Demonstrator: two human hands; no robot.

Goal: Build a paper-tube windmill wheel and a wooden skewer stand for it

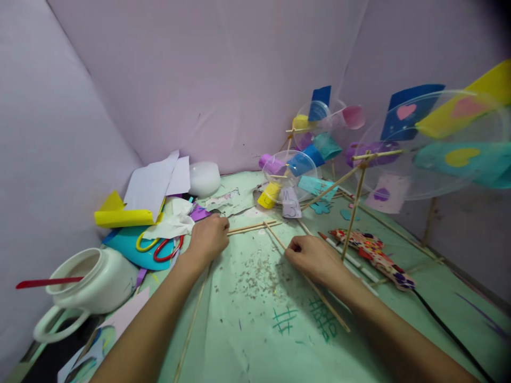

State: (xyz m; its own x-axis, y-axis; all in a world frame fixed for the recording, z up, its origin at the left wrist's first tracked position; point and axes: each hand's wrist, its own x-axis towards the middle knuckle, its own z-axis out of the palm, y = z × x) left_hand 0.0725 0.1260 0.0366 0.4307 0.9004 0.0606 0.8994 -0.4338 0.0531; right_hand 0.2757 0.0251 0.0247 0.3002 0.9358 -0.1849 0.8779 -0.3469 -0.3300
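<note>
My left hand (211, 236) is closed at the left end of thin wooden sticks (252, 229) that lie nearly level on the green tabletop. My right hand (313, 258) pinches another wooden stick (333, 311), which slants from the tips of the first ones down toward the front right. Near their right ends the sticks meet in a narrow V. A further long stick (190, 332) runs from below my left wrist to the front edge. Brownish crumbs (255, 276) are scattered on the table between my hands.
Clear plastic discs with coloured paper flaps (297, 165) stand at the back right, a larger one on a stick frame (353, 207). A patterned glue gun (375, 255) with a black cord lies right. Scissors (162, 249), paper (154, 181) and a white pot (99, 282) crowd the left.
</note>
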